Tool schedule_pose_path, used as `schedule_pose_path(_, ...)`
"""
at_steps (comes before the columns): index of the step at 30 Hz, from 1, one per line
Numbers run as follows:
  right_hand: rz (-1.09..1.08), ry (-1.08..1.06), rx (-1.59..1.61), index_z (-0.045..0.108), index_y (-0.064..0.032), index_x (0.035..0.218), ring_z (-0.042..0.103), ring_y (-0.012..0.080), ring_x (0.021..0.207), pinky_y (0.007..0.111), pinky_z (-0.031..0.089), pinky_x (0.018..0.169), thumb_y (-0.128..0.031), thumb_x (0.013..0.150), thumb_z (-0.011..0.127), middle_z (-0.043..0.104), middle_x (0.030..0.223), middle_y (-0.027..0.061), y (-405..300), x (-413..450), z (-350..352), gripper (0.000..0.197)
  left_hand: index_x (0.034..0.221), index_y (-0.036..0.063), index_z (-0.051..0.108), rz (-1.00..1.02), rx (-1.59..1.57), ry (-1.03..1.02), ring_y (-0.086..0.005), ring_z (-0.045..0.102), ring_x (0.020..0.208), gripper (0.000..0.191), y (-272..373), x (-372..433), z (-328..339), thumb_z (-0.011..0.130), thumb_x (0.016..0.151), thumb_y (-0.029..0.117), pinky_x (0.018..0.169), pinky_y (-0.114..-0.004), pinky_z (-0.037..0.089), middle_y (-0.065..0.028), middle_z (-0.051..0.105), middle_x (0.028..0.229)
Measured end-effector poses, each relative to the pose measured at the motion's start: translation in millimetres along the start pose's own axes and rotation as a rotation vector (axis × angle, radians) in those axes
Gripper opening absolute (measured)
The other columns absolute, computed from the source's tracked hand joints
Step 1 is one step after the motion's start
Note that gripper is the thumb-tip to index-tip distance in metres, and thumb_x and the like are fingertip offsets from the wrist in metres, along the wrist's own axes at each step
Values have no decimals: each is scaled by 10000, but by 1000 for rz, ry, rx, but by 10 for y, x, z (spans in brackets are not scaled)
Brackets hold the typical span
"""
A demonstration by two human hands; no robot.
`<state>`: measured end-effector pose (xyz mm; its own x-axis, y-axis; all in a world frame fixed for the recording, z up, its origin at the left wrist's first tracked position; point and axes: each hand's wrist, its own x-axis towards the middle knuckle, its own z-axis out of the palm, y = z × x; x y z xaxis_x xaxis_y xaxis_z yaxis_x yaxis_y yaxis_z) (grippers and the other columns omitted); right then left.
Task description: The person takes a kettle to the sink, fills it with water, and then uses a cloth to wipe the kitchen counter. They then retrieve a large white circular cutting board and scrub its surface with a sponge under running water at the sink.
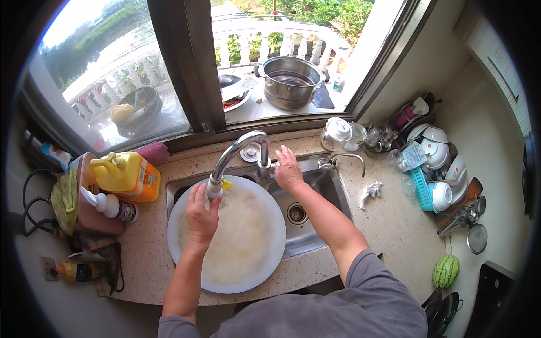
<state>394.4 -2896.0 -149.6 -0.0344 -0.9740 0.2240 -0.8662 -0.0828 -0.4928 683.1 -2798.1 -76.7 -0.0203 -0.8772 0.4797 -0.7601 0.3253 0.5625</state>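
A wide white round basin [270, 236] rests across the left bowl of the steel sink [310, 228], holding cloudy pale liquid [236, 249]. Above it curves a chrome gooseneck faucet [230, 148], whose white nozzle [214, 189] has a yellow tab [227, 184]. My left hand [202, 217] is around the nozzle, fingers on one side and thumb on the other. At the faucet's base, my right hand [289, 171] touches the small side lever [274, 164] with its fingers stretched out. The right bowl's drain strainer [297, 213] is visible; any running water is hard to make out.
Left of the sink stand a yellow jug [127, 175] and a white pump bottle [110, 205]. Glass jars [336, 135], a thin second tap [357, 157], a crumpled white cloth [371, 193], stacked bowls [435, 152] and a watermelon [446, 271] are to the right. Outside the window sits a steel pot [291, 91].
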Motion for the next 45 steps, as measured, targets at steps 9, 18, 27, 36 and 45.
schedule_pose_path(9,-180,-208,-176,486,9,1315,379,348,1349,398,330,1121,-88,845,520,382,1478,168,359,281,28,480,1207,30,596,-179,61,47,-321,605,1032,413,12,208,25,706,816,110,888,-407,476,-155,658,1078)
schedule_pose_path(18,-192,-203,-169,498,63,1272,402,323,1331,376,348,1110,-85,845,524,409,1445,203,353,254,53,453,1242,-1,578,-280,-216,47,-271,633,1007,462,-7,22,-84,717,812,99,876,-356,496,-170,656,1106)
schedule_pose_path(27,-83,-247,-203,549,38,1169,409,330,1321,390,366,1089,-114,840,589,404,1443,208,289,212,-24,365,1169,-37,613,-629,-128,166,-270,632,1007,378,-538,-1275,-380,690,817,77,889,-352,494,-170,657,1096)
schedule_pose_path(36,152,-87,-13,385,67,1375,467,389,1257,411,386,1063,-190,816,629,458,1367,266,389,352,187,661,1132,-60,606,-671,105,134,-371,584,1082,350,-571,-2309,-652,649,799,39,946,-414,466,-222,615,1153)
schedule_pose_path(45,138,-529,881,498,23,1311,587,280,1129,367,462,979,-181,773,761,576,1271,168,-918,-336,141,633,1172,-44,587,-588,81,98,-375,552,1129,393,-662,-2130,-612,647,796,57,980,-427,444,-225,582,1212)
